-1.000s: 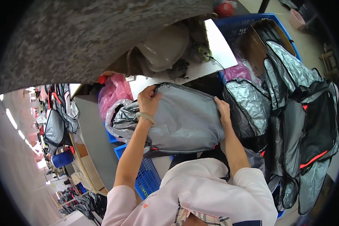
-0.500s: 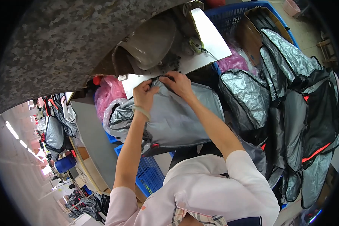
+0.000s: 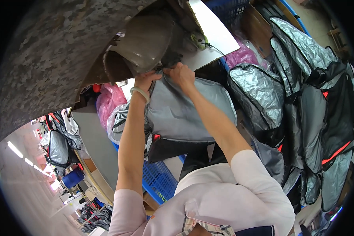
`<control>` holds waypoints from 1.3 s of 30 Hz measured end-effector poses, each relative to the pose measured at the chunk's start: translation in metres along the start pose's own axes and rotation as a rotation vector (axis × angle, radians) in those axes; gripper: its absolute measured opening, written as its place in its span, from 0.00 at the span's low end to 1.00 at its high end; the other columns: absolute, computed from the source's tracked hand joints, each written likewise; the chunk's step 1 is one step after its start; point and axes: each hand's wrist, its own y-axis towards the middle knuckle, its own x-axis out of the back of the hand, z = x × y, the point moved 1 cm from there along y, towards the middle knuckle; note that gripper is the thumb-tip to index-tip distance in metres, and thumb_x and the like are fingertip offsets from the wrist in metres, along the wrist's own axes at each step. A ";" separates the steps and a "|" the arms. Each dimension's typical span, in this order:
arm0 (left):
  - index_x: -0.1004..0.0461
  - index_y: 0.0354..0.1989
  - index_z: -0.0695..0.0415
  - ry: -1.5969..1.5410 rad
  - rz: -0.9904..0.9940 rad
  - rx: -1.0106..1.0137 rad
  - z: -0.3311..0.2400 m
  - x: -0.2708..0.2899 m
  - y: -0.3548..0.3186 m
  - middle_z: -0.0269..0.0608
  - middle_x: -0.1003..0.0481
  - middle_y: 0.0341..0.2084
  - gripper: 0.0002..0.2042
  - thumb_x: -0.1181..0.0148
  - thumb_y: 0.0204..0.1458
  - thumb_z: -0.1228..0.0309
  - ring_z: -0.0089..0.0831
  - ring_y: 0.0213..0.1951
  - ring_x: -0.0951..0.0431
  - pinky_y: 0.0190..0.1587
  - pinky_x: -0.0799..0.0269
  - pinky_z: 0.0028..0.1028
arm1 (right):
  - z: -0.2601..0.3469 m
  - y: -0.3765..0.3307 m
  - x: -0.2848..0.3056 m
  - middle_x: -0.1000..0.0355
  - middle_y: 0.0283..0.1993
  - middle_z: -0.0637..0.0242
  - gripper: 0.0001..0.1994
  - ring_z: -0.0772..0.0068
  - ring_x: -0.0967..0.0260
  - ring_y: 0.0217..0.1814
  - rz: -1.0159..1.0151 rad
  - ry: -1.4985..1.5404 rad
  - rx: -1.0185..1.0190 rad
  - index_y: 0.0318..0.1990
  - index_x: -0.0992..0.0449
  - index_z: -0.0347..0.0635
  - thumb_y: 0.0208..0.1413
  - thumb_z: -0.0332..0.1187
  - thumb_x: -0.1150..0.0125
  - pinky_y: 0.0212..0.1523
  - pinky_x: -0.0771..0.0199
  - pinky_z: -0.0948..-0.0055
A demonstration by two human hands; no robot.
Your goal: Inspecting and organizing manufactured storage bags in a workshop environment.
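Note:
A grey padded bag (image 3: 185, 114) with black trim and a small red tab lies in front of me. My left hand (image 3: 145, 80), with a pale bracelet on its wrist, grips the bag's far edge. Right beside it, my right hand (image 3: 181, 74) pinches the same edge. Both hands sit close together at the base of a grey-brown machine part (image 3: 145, 43), next to a white tabletop (image 3: 212, 31). The bag's near end hangs over a blue crate (image 3: 157, 181).
Several silver bags with black and red trim (image 3: 303, 98) are piled at the right. Pink plastic bags lie at the left (image 3: 110, 98) and beyond the table (image 3: 244, 55). Another blue crate (image 3: 228, 8) stands at the top. More bags (image 3: 59, 145) sit far left.
My right hand left the bag's right side and came to its far edge beside my left hand. Both hands and the bag moved farther away, toward the machine.

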 end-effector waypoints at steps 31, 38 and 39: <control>0.28 0.22 0.63 0.947 -0.881 -0.258 -0.074 0.228 -0.329 0.37 0.30 0.15 0.09 0.43 0.48 0.71 0.21 0.20 0.35 0.25 0.38 0.24 | 0.026 -0.175 -0.005 0.27 0.25 0.61 0.12 0.57 0.29 0.30 0.572 -0.012 0.796 0.30 0.23 0.53 0.45 0.48 0.46 0.30 0.29 0.63; 0.29 0.21 0.65 1.252 -0.617 -0.505 -0.236 0.154 -0.440 0.34 0.34 0.12 0.04 0.43 0.42 0.77 0.24 0.16 0.35 0.21 0.41 0.21 | 0.079 -0.344 0.020 0.27 0.28 0.57 0.15 0.70 0.27 0.27 1.745 0.339 0.425 0.37 0.26 0.32 0.52 0.38 0.47 0.28 0.27 0.75; 0.29 0.20 0.63 1.333 -0.474 -0.599 -0.246 0.125 -0.437 0.36 0.31 0.13 0.03 0.43 0.39 0.78 0.30 0.16 0.32 0.21 0.39 0.23 | 0.075 -0.353 0.033 0.27 0.28 0.58 0.15 0.73 0.27 0.27 1.923 0.400 0.281 0.37 0.26 0.30 0.53 0.36 0.48 0.27 0.27 0.77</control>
